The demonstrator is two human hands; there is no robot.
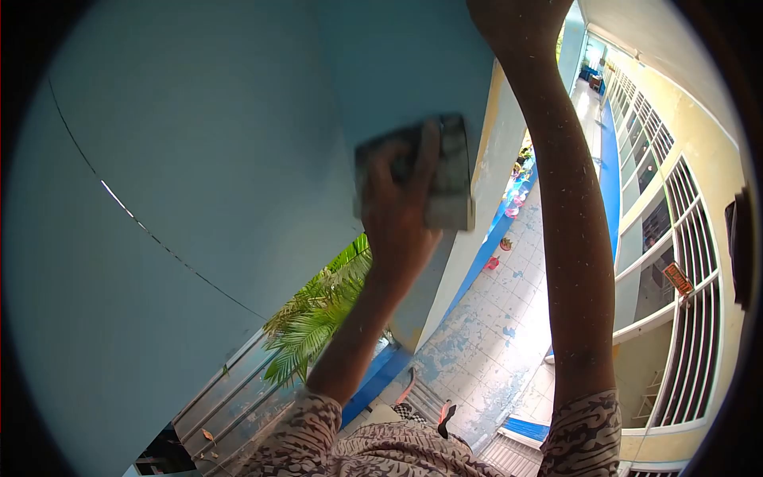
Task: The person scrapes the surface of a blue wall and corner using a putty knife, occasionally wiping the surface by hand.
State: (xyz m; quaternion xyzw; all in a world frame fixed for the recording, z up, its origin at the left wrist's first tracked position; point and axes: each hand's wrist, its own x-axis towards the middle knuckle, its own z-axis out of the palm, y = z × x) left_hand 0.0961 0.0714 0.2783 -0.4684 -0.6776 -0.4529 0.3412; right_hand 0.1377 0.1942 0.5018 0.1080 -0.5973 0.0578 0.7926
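My left hand (401,199) is wrapped round a dark, box-like block (449,171) with a pale edge, blurred by motion. The block is up against the blue-grey wall surface (413,71), near a corner where two faces meet. My right arm stretches upward on the right, and my right hand (520,16) is at the top edge of the view, cut off by the frame. Its fingers are out of sight, so what it holds or touches cannot be seen.
A large blue-grey surface (183,143) with a thin dark line fills the left. Green palm leaves (318,318) and a railing (222,397) are below. Far down lies a worn tiled walkway (477,342). Barred windows (691,318) line the yellowish building at right.
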